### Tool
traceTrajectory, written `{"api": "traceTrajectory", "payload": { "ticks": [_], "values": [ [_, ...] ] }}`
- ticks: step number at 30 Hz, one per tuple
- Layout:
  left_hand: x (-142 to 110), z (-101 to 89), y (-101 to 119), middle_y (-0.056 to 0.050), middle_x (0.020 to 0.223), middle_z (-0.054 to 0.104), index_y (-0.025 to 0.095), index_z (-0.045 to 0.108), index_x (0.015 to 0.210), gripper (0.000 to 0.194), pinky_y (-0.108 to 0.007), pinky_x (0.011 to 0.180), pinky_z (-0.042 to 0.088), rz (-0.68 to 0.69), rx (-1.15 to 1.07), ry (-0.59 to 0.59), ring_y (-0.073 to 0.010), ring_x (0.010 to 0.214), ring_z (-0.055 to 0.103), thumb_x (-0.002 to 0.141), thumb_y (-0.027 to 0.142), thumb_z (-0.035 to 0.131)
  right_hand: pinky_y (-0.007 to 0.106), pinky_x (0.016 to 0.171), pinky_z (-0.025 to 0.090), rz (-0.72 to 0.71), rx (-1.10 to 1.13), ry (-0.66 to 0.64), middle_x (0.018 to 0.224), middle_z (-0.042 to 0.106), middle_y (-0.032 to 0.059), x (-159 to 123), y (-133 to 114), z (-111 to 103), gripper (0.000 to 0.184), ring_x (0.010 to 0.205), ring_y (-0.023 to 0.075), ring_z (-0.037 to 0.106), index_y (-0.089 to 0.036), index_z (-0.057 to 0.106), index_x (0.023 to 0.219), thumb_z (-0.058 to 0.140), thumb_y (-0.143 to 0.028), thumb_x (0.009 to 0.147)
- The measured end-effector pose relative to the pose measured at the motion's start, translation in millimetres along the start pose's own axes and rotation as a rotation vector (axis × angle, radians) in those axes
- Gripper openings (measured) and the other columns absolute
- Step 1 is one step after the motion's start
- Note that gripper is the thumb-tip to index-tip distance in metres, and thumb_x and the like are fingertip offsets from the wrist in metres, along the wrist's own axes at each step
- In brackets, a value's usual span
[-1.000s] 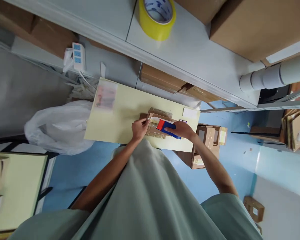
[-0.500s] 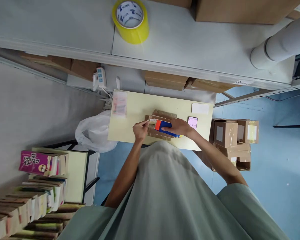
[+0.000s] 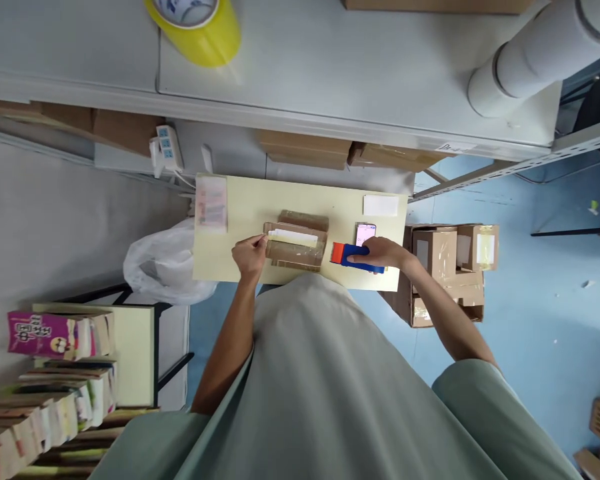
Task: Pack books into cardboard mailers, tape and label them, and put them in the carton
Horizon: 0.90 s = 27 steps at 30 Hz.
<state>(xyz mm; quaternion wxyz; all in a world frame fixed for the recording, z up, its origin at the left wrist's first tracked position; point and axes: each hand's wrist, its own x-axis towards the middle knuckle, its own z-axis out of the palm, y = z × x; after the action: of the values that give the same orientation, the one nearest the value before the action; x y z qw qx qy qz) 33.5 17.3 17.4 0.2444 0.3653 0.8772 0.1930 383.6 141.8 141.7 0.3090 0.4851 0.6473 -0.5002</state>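
The cardboard parcel [image 3: 296,256] lies near the middle of the pale yellow table [image 3: 250,200], directly in front of the person, with a white and yellowish strip [image 3: 294,237] running lengthwise along its upper face. The left hand [image 3: 251,257] is at the parcel's left end, its fingers curled in narrow and the fingertips at the edge by the end of the strip; whether they pinch the strip or the cardboard cannot be told. The right hand [image 3: 383,252] is wrapped around a blue tool [image 3: 363,260] with an orange end, held just to the right of the parcel and apart from it, the orange end pointing left. A phone [image 3: 365,232] with a lit screen lies just beyond the tool, and a white paper [image 3: 380,205] sits past it near the table's far right corner. A printed sheet [image 3: 213,205] lies at the far left corner. Above the table's far side runs a grey shelf [image 3: 330,80], carrying a yellow tape roll [image 3: 210,40] and white rolls [image 3: 530,60].
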Motion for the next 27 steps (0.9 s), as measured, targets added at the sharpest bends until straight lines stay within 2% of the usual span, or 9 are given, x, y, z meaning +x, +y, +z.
{"api": "traceTrajectory", "payload": {
  "ticks": [5,8,12,15,21,24,27],
  "values": [
    [0,-0.9,4,-0.005,0.094,0.086,0.020,0.087,0.094,0.028,-0.034,0.089,0.058,0.008,0.038,0.003,-0.0305,0.101,0.079,0.091,0.038,0.065,0.026,0.062,0.056,-0.070,0.143,-0.050,0.078,0.081,0.0091,1,16,5,0.070,0.065,0.0198,0.077,-0.016,0.073,0.089,0.068,-0.087,0.090],
    [-1,0.1,6,-0.006,0.094,0.086,0.021,0.087,0.096,0.030,-0.035,0.089,0.058,0.003,0.058,0.003,-0.0310,0.101,0.079,0.091,0.039,0.064,0.027,0.065,0.056,-0.063,0.173,-0.070,0.078,0.081,0.0083,3,26,14,0.070,0.065,0.0190,0.077,-0.016,0.074,0.094,0.066,-0.085,0.092],
    [-1,0.3,7,-0.007,0.098,0.086,0.020,0.087,0.098,0.033,-0.035,0.090,0.057,0.005,0.094,0.004,-0.0310,0.102,0.079,0.091,0.042,0.063,0.027,0.066,0.051,0.002,0.002,0.052,0.087,0.082,0.0096,16,30,27,0.066,0.077,0.0216,0.079,-0.016,0.074,0.101,0.062,-0.082,0.097],
    [0,-0.2,6,-0.007,0.099,0.087,0.021,0.088,0.098,0.033,-0.035,0.089,0.058,0.018,0.095,0.005,-0.0305,0.101,0.079,0.091,0.042,0.063,0.028,0.069,0.049,0.005,-0.090,0.125,0.100,0.082,0.0121,24,29,34,0.062,0.090,0.0253,0.078,-0.018,0.074,0.105,0.062,-0.079,0.099],
    [1,-1.2,8,-0.008,0.100,0.087,0.021,0.088,0.096,0.033,-0.034,0.090,0.058,0.033,0.104,-0.013,-0.0298,0.099,0.080,0.089,0.042,0.064,0.032,0.078,0.050,0.050,-0.137,0.176,0.109,0.081,0.0163,30,20,40,0.055,0.101,0.0301,0.078,-0.016,0.075,0.109,0.060,-0.069,0.104],
    [1,-1.4,7,-0.009,0.099,0.087,0.021,0.088,0.094,0.033,-0.035,0.090,0.057,0.044,0.122,-0.027,-0.0299,0.097,0.080,0.089,0.042,0.063,0.033,0.081,0.053,0.093,-0.151,0.217,0.116,0.080,0.0192,33,10,44,0.054,0.109,0.0328,0.077,-0.015,0.075,0.114,0.060,-0.066,0.104],
    [1,-2.3,7,-0.009,0.098,0.087,0.022,0.088,0.095,0.032,-0.034,0.088,0.057,0.042,0.130,-0.040,-0.0297,0.097,0.080,0.089,0.042,0.063,0.033,0.082,0.055,0.123,-0.163,0.238,0.115,0.081,0.0193,34,-5,52,0.054,0.108,0.0324,0.078,-0.015,0.075,0.118,0.061,-0.064,0.104]
  ]
}}
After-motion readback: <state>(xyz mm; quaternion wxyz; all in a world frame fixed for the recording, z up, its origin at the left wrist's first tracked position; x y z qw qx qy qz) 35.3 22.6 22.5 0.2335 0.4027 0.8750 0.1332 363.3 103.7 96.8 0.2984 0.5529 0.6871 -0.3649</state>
